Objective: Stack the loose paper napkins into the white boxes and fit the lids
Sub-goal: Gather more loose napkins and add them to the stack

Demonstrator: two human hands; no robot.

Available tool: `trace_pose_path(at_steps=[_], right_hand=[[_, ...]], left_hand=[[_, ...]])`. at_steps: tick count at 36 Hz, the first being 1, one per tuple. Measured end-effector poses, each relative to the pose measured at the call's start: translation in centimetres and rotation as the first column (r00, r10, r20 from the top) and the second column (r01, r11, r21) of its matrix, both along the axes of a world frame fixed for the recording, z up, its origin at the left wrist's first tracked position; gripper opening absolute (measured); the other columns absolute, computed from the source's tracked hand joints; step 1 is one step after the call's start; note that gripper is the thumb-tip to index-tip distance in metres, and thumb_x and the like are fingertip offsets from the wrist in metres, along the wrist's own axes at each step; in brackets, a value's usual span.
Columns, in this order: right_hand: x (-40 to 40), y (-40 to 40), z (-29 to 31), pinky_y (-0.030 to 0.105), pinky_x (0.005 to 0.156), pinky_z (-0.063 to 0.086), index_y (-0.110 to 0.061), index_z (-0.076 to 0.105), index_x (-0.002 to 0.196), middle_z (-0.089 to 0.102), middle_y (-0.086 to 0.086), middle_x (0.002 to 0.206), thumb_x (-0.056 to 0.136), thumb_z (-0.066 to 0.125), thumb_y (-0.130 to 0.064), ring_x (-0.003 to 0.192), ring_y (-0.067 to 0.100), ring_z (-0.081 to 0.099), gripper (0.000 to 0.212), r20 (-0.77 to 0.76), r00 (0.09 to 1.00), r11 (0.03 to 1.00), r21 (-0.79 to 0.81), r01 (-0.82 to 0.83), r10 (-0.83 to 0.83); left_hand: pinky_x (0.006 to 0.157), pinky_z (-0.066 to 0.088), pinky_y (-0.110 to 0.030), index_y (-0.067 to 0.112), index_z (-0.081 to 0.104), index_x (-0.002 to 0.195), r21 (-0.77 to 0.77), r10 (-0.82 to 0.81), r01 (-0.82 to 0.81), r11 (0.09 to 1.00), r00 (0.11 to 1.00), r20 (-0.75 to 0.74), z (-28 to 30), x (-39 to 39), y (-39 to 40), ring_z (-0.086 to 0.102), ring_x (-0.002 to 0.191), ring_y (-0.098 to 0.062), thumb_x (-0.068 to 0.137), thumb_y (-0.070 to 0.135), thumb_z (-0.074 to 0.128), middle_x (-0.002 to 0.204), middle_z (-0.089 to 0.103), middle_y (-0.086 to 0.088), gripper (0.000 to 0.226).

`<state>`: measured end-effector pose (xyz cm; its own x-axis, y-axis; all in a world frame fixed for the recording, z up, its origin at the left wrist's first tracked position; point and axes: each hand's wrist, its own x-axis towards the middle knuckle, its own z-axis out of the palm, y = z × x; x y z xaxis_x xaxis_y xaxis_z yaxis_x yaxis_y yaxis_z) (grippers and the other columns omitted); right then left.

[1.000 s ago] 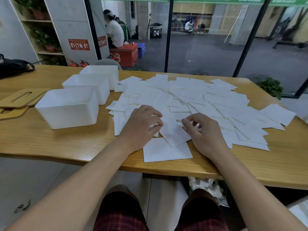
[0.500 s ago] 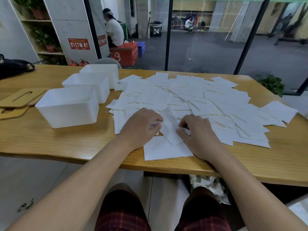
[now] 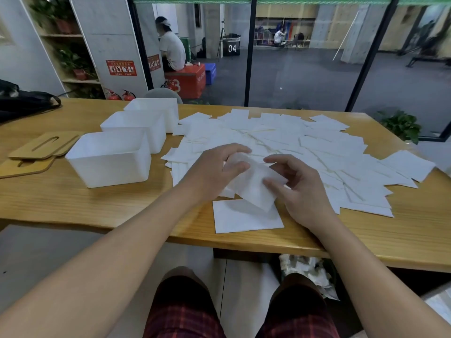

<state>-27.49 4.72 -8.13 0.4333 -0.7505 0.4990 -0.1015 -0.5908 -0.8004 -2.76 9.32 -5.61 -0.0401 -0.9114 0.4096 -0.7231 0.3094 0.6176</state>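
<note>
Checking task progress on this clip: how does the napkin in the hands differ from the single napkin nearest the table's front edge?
The held napkin is lifted and tilted, pinched by the left hand and right hand; the front napkin lies flat on the table, untouched. The held napkin looks slightly bent, the front napkin smooth. Both are white squares, still outside the white boxes.

Matt white paper napkins [image 3: 280,140] beyond the hands; smooth translucent plastic boxes [image 3: 109,158] leftward; grained, satin-finished wooden desk [image 3: 73,198] and lids [image 3: 42,146].

On my desk [image 3: 73,203] I count three white boxes [image 3: 109,159], at least two wooden lids [image 3: 44,145], and dozens of loose napkins [image 3: 305,147], too many to count exactly.
</note>
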Motion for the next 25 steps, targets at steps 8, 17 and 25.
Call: trace_pose_path(at_steps=[8,17,25], right_hand=[[-1.5,1.1,0.1,0.043,0.074,0.05,-0.027,0.08,0.112,0.064,0.035,0.1,0.097,0.081,-0.037,0.078,0.027,0.063,0.018,0.063,0.997,0.922,0.386,0.017,-0.045],[0.2,2.4,-0.5,0.022,0.066,0.048,-0.034,0.072,0.093,0.071,-0.008,0.08,0.093,0.083,-0.031,0.068,0.007,0.063,0.012,-0.372,0.896,0.968,-0.033,0.248,-0.242],[0.5,1.5,-1.2,0.014,0.061,0.045,-0.037,0.074,0.085,0.071,-0.01,0.08,0.097,0.079,-0.031,0.066,0.005,0.06,0.014,-0.39,0.884,0.962,-0.025,0.271,-0.259]], left_hand=[[0.057,0.042,-0.013,0.04,0.08,0.097,0.09,0.021,-0.001,0.996,0.975,-0.22,-1.1,0.9,4.1,0.05,0.055,-0.003,0.102,0.044,0.074,0.065,0.066,0.011,0.008],[0.067,0.049,-0.028,0.039,0.077,0.092,0.148,0.185,-0.178,0.973,0.982,-0.033,-3.7,0.4,5.8,0.064,0.074,-0.012,0.104,0.043,0.069,0.078,0.07,0.012,0.016],[0.07,0.047,-0.028,0.037,0.073,0.096,0.115,0.223,-0.237,0.965,0.967,0.123,-4.2,0.1,5.9,0.06,0.078,-0.004,0.108,0.041,0.06,0.084,0.065,0.02,0.018]])
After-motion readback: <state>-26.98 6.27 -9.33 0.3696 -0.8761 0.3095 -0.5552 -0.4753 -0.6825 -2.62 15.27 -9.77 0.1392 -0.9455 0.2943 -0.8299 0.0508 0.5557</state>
